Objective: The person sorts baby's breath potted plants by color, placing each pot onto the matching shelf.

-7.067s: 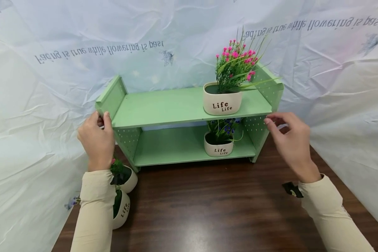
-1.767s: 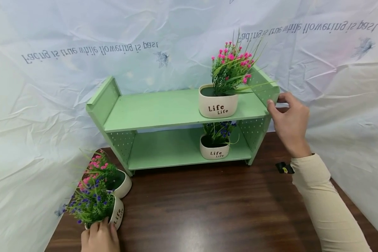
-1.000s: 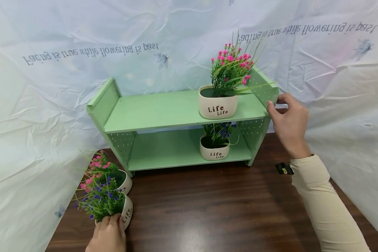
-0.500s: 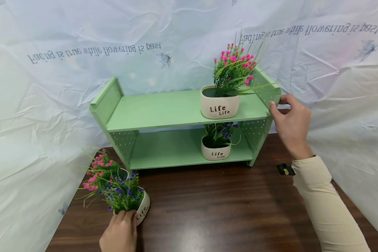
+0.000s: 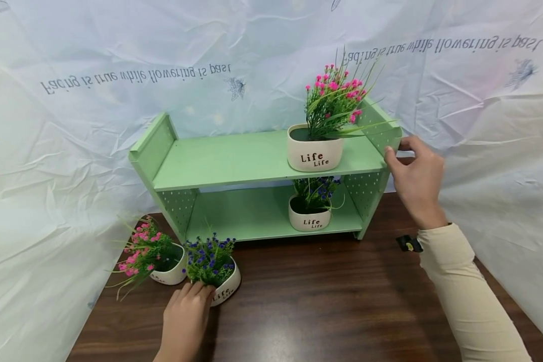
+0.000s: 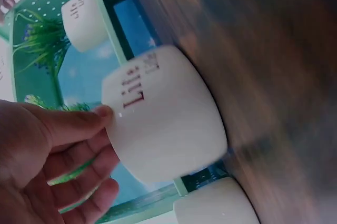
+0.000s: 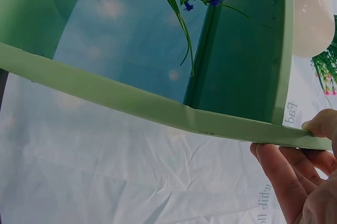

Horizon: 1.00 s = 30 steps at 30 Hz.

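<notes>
In the head view my left hand (image 5: pixel 187 309) pinches the rim of a cream "Life" flowerpot (image 5: pixel 226 290) with blue-purple artificial flowers (image 5: pixel 210 259). The left wrist view shows the thumb on the lettered wall of this pot (image 6: pixel 163 119) and the fingers at its rim. The pot leans in the hand; whether its base touches the table I cannot tell. At the right end of a green two-tier shelf (image 5: pixel 226 157), my right hand (image 5: pixel 418 178) grips the front edge of the side panel (image 5: pixel 380 125), thumb on one face and fingers on the other in the right wrist view.
A pink-flowered pot (image 5: pixel 169 274) stands on the brown table (image 5: pixel 298 301) at the shelf's left. Another pink-flowered pot (image 5: pixel 314 153) sits on the upper tier's right. Below it, a blue-flowered pot (image 5: pixel 309 218) occupies the lower tier. A printed white cloth (image 5: pixel 262 60) hangs behind.
My left hand left the shelf's left end, took hold of the blue-flowered pot, and has carried it right and towards the shelf. My right hand moved up from the shelf's edge to grip the side panel.
</notes>
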{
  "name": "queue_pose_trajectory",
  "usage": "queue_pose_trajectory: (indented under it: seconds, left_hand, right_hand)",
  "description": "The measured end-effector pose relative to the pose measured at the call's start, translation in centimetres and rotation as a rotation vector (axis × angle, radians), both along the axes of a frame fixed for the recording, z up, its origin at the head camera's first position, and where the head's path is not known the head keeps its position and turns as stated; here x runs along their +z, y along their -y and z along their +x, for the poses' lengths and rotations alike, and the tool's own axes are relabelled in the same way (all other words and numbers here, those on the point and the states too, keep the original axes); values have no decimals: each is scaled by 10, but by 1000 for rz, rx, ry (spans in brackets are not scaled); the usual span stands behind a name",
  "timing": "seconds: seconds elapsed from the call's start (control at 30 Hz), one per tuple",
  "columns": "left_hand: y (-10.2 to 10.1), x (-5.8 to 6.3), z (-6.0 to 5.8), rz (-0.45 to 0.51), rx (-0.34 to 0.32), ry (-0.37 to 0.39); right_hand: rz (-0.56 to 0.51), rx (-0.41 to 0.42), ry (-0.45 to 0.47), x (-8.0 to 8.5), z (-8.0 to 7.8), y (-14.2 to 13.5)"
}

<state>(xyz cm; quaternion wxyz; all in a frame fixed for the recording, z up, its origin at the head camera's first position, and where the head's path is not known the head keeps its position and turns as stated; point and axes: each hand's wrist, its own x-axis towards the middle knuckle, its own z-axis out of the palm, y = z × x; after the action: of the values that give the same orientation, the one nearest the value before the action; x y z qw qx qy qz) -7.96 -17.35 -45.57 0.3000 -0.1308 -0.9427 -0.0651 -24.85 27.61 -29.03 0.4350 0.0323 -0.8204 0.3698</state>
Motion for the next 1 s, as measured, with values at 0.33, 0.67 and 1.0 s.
queue_pose_trajectory:
  seconds: [0.33,0.67,1.0]
  left_hand:
    - [11,-1,-33,-33,-143,-16]
    - [16,-4,-54,7,-156,27]
    - [22,-8,-54,121,-173,52]
  right_hand:
    - [-2,-5,5,0,-1,1]
    - [-2,3,5,2,-2,2]
    - [4,-2,-3,0,0,0]
